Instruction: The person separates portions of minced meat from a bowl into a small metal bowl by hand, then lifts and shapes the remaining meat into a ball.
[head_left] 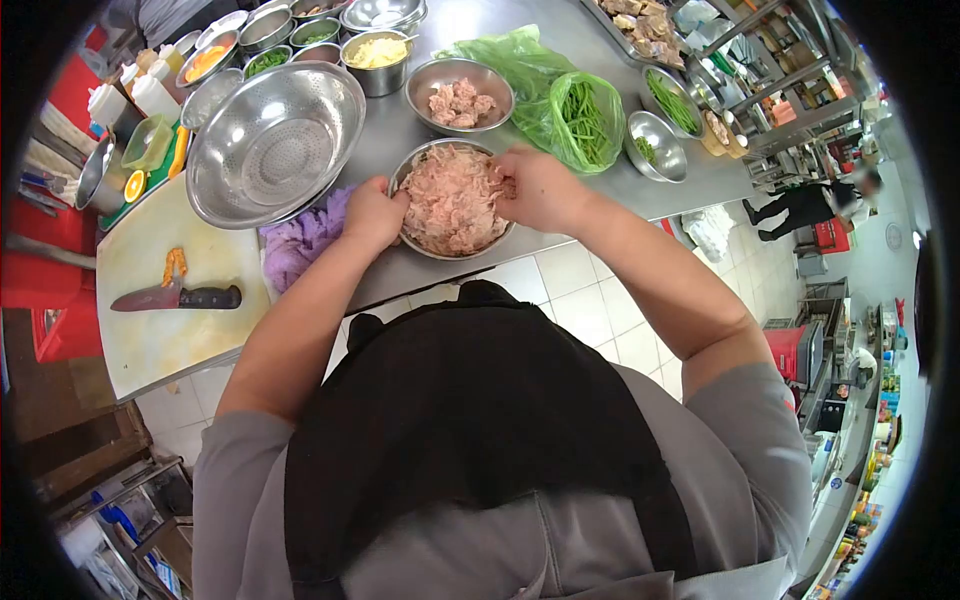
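Observation:
A metal bowl [467, 256] heaped with pale pink shredded raw meat [455, 195] sits near the counter's front edge. My left hand [376, 214] grips its left rim, the thumb uppermost. At the right side of the bowl, the fingers of my right hand [540, 188] are closed on some of the meat, their tips partly hidden. Just behind stands a second metal bowl [490, 83] with clumps of raw meat [460, 103] in it. A large metal colander [280, 150] is left of my left hand, with a purple cloth [300, 240] partly under it.
A knife [180, 298] lies on the white cutting board [125, 345] at the left. Green beans [585, 125] in a green plastic bag [515, 75] and small metal bowls [672, 160] stand to the right. Ingredient containers [378, 85] line the back. Another person [815, 205] is far off right.

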